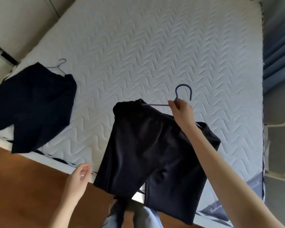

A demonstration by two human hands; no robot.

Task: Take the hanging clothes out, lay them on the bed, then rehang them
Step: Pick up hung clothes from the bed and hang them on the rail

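Trousers point(148, 153) on hanger point(183, 89), hook away, legs nearward; right hand point(181, 111) around its neck; left hand point(81, 176) slack

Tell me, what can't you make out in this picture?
Head view: the garment on the bed runs past the left edge; its hanger is mostly under cloth.
The held hanger: its far shoulder mostly hides behind the right hand and forearm.
The mattress label print is too small to read.
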